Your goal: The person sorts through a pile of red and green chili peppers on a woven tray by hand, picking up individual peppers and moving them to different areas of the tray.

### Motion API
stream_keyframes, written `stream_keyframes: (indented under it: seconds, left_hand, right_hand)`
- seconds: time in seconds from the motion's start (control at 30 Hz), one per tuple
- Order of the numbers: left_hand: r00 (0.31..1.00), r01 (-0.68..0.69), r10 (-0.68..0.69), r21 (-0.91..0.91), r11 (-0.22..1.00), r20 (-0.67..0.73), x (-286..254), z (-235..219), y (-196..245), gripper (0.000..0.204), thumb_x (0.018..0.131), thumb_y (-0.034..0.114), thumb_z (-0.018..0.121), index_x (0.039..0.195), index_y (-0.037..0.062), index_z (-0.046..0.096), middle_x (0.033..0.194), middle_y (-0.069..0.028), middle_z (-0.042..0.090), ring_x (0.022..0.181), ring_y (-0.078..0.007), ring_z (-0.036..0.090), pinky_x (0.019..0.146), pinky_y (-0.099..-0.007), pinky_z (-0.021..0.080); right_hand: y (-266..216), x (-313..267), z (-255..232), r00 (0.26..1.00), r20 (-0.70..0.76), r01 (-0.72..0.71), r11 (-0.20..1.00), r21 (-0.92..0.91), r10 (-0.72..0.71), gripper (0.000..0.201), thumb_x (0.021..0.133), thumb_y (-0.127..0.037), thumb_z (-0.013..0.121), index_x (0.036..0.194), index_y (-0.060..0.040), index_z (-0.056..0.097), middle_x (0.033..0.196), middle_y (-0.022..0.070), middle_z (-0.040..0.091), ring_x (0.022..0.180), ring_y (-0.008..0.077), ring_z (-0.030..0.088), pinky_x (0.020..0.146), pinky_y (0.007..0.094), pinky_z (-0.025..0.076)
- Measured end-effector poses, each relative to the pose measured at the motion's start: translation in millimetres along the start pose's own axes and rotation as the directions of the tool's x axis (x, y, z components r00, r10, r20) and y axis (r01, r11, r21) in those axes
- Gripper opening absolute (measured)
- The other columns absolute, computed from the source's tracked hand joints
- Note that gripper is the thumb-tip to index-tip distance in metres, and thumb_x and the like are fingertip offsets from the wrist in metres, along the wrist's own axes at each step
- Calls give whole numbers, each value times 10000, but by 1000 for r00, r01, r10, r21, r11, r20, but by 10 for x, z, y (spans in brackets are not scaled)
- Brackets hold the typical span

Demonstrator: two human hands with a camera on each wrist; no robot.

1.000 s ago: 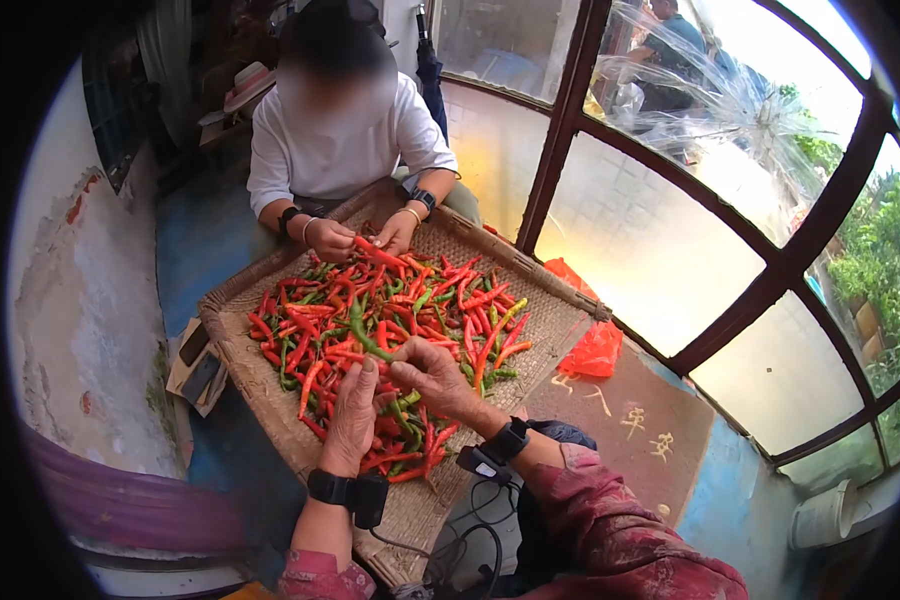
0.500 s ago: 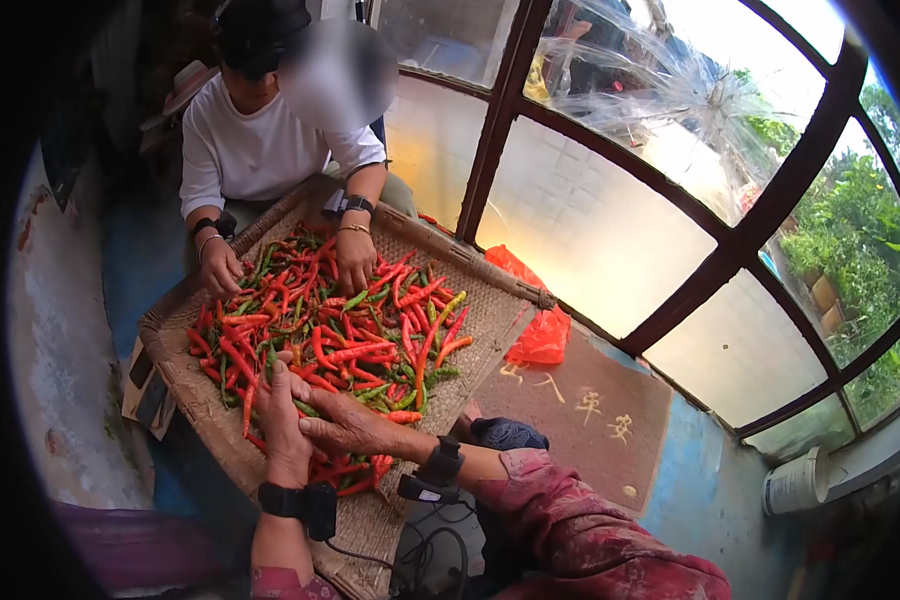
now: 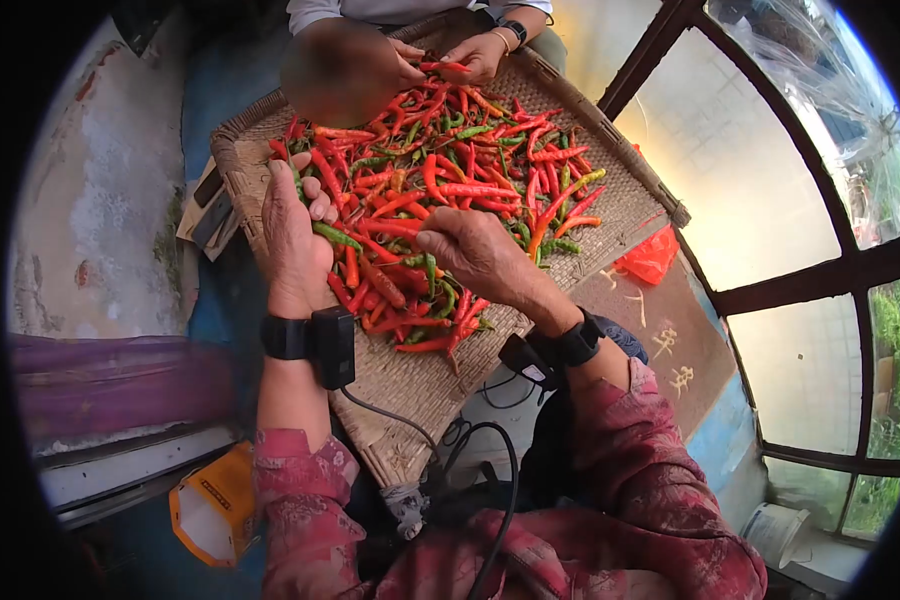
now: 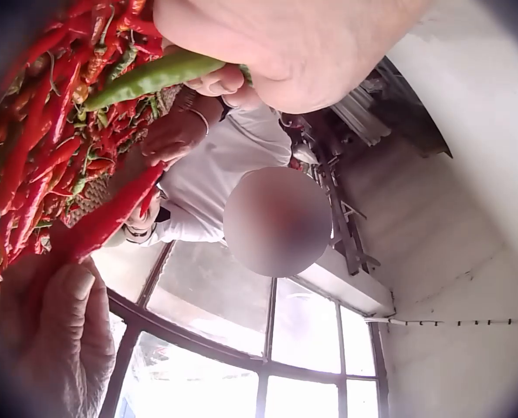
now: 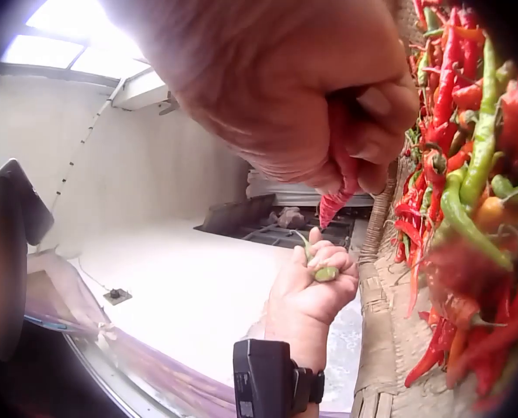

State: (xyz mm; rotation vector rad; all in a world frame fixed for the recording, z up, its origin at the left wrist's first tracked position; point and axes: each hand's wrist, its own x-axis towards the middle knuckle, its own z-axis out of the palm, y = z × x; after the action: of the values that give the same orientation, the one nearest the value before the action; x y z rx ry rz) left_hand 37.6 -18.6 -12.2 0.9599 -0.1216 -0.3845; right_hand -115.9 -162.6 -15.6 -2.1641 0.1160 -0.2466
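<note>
My left hand (image 3: pixel 295 235), at the left side of the pile, holds a green chili pepper (image 4: pixel 150 80) in its curled fingers; one end sticks out past the palm. My right hand (image 3: pixel 485 255) is over the near part of the pile and pinches a red chili pepper (image 5: pixel 342 170) between thumb and fingers. In the left wrist view that red chili (image 4: pixel 111 213) points up and away from the fingertips. Below both hands lies a heap of red and green chili peppers (image 3: pixel 460 190) on a woven tray (image 3: pixel 380 425).
Across the tray, another person's hands (image 3: pixel 480 55) hold a red chili (image 3: pixel 444 67). A red plastic bag (image 3: pixel 650 257) lies by the tray's right edge, near a brown mat (image 3: pixel 620 315). A cable (image 3: pixel 510 470) runs below my wrists. A wall (image 3: pixel 120 200) stands left, windows right.
My hands, together around the green chili before, are now apart; the right one holds a red chili. The head view has tilted down. The other person has lifted a red chili from the pile.
</note>
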Motion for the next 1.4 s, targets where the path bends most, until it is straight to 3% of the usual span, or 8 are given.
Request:
stream_keyframes:
  seconds: [0.23,0.4,0.47,0.7,0.87,1.03,1.33,1.4]
  left_hand:
    - [993,-116,96,378,919,72,73,-78,-166,296,930,229,481,1127,16,541,872,-23,559,698,-90,517,602,-226,442]
    - [833,-491,428,826,277,351,30,-68,-158,269,896,115,488,1132,-2,540,1071,-90,593,930,-154,572,773,-273,464]
    - [875,-424,74,684,593,478,-190,109,-197,209,853,26,499,1041,15,592,986,-115,608,861,-200,596,774,-296,465]
    - [625,-776,-93,630,31,775,-310,-2,-538,228,759,-38,529,979,18,515,882,-133,555,852,-358,545,753,-396,449]
    - [688,-719,-63,691,74,723,-227,28,-226,192,811,65,569,991,46,506,789,-91,604,705,-299,599,626,-393,477]
    - [971,-168,61,478,862,231,-104,25,-48,269,896,314,557,984,63,518,858,-49,628,574,-31,521,524,-176,443]
    - [950,98,-195,361,927,244,-154,-19,-180,370,878,419,556,946,56,556,724,14,560,558,-24,510,494,-163,428]
    - [931,176,-292,434,884,218,-169,-8,-241,398,874,418,564,992,38,561,728,29,542,567,-23,496,498,-163,413]
  right_hand:
    - [298,198,-171,985,-169,83,968,235,-44,291,872,-203,569,1075,4,570,901,140,619,809,193,603,721,320,477]
    - [470,12,-159,993,119,53,880,-472,4,348,704,-47,584,1052,-49,564,933,142,588,946,333,540,808,382,461]
    - [555,-12,43,989,54,144,783,-605,-140,151,675,-14,559,820,-41,523,797,117,534,839,316,521,740,411,445]
    - [450,-45,-13,969,32,219,798,-562,-244,194,710,5,543,885,-50,481,787,119,525,794,321,535,671,409,441]
    - [304,-33,-350,986,-148,-17,825,-565,-80,167,817,-8,478,978,-33,518,854,144,546,803,328,567,659,408,450]
    - [741,187,-298,949,-299,-63,873,-483,-97,151,836,-132,554,929,-13,551,887,156,554,819,337,560,696,417,449]
    - [569,270,-122,920,-275,-20,669,-743,-278,129,803,-120,571,847,-24,498,807,161,540,815,324,560,654,419,446]
    - [403,268,-181,948,-312,-186,912,-365,68,133,862,-128,526,859,-11,462,734,183,549,723,341,568,603,427,439]
